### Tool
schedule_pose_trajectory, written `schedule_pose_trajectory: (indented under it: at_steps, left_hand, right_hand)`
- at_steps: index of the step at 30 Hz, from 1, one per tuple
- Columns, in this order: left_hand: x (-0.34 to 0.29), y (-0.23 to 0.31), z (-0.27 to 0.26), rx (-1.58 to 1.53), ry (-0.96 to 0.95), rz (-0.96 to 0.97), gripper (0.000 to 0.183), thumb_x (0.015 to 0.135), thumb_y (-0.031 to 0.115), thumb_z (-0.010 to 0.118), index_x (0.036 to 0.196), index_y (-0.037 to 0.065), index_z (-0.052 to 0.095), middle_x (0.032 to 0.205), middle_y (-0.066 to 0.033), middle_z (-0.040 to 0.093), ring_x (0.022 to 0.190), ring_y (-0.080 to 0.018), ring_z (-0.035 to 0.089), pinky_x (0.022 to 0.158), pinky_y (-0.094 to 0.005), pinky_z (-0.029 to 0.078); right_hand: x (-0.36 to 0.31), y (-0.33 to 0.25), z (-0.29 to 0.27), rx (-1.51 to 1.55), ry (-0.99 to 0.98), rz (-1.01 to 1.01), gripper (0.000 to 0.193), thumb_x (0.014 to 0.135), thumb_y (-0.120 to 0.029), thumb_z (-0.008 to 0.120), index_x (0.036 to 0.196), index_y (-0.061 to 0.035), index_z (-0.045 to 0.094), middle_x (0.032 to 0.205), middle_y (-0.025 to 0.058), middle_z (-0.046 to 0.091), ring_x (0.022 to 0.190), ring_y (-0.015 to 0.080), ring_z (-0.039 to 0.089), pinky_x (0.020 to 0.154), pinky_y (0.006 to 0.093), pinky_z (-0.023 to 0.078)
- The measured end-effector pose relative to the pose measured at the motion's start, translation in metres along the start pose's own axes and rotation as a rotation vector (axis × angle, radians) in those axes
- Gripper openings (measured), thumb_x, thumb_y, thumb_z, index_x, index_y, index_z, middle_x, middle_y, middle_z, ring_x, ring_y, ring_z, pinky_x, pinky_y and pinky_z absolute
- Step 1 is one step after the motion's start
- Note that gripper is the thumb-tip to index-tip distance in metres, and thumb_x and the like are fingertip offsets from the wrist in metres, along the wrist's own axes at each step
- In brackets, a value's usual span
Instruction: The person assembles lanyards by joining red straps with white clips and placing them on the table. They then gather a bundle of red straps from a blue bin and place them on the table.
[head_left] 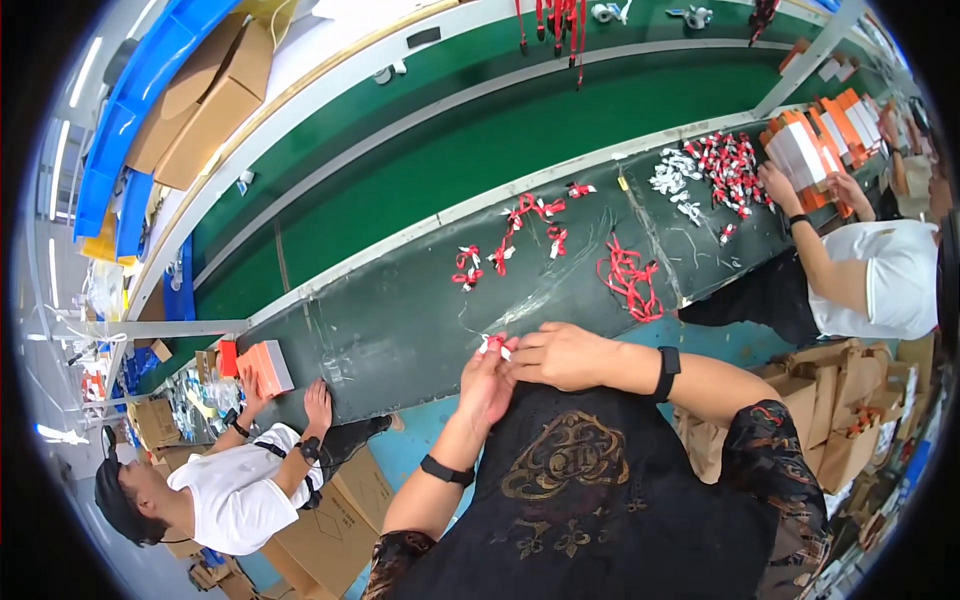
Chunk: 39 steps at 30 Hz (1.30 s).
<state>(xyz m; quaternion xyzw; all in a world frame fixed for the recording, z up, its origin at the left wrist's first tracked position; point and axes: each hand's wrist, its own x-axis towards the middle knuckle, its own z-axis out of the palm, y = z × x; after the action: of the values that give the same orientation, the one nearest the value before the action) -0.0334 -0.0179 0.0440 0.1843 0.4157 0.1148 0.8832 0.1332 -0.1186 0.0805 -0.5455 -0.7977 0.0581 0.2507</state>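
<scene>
Head view: left grip (pixel 485 388) pinches red-white bundle (pixel 496 344); right grip (pixel 568 357) unclear; red cords (pixel 632 281) nearby.

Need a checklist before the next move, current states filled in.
1. Left hand holds the red-white piece: ok.
2. Right hand has a grip on it too: cannot tell, fingertips hidden.
3. Red cords apart from the red bundles: ok, to their right on the bench.
4. Cords singled out: not ok, overlapping in a pile.
5. Co-workers' hands away from the piece: ok.
</scene>
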Motion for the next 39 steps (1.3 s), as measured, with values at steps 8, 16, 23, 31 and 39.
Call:
schedule_pose_trajectory:
  at_steps: [8, 16, 23, 31, 39]
  left_hand:
    - [0.119, 0.018, -0.075, 1.326, 0.517, 0.64, 0.038, 0.096, 0.024, 0.055, 0.124, -0.001, 0.048, 0.102, -0.0169, 0.063, 0.086, -0.0335, 0.061, 0.078, -0.0396, 0.05]
    - [0.184, 0.019, -0.121, 1.642, 0.73, 0.669, 0.078, 0.077, 0.028, 0.074, 0.135, -0.009, 0.036, 0.128, -0.0312, 0.05, 0.121, -0.0474, 0.045, 0.102, -0.0492, 0.039]
    - [0.128, -0.007, -0.123, 1.618, 0.955, 0.479, 0.093, 0.079, 0.031, 0.075, 0.142, -0.014, 0.022, 0.132, -0.0342, 0.041, 0.12, -0.0463, 0.043, 0.103, -0.0483, 0.038]
    - [0.058, -0.031, -0.145, 0.998, 0.448, 0.057, 0.035, 0.092, 0.021, 0.064, 0.12, 0.003, 0.056, 0.102, -0.0011, 0.064, 0.081, -0.0111, 0.061, 0.068, -0.0265, 0.048]
    - [0.015, -0.051, -0.138, 0.91, 0.492, -0.024, 0.028, 0.091, 0.024, 0.066, 0.114, 0.009, 0.06, 0.088, 0.0048, 0.062, 0.075, -0.0067, 0.056, 0.064, -0.0261, 0.043]
  right_hand:
    - [-0.085, 0.016, -0.009, 0.022, -0.146, 0.456, 0.02, 0.08, -0.016, 0.066, 0.099, -0.0124, 0.07, 0.098, 0.0019, 0.069, 0.09, 0.0212, 0.063, 0.079, 0.0354, 0.049]
    - [-0.151, 0.0, -0.008, 0.036, -0.21, 0.847, 0.02, 0.082, -0.022, 0.065, 0.1, -0.0137, 0.069, 0.09, 0.0051, 0.067, 0.089, 0.0254, 0.065, 0.08, 0.0394, 0.051]
    - [-0.188, 0.064, 0.001, 0.05, -0.191, 1.075, 0.017, 0.082, -0.02, 0.063, 0.096, -0.0133, 0.068, 0.093, 0.0091, 0.068, 0.09, 0.0315, 0.066, 0.076, 0.0454, 0.053]
    - [-0.18, 0.138, 0.033, 0.088, -0.333, 1.395, 0.045, 0.075, -0.035, 0.075, 0.104, -0.0054, 0.06, 0.094, 0.0143, 0.07, 0.087, 0.0345, 0.068, 0.075, 0.0464, 0.054]
    - [-0.226, 0.122, 0.098, 0.162, -0.045, 1.278, 0.05, 0.078, -0.024, 0.077, 0.116, -0.0014, 0.052, 0.091, 0.0161, 0.067, 0.092, 0.0333, 0.066, 0.075, 0.0446, 0.054]
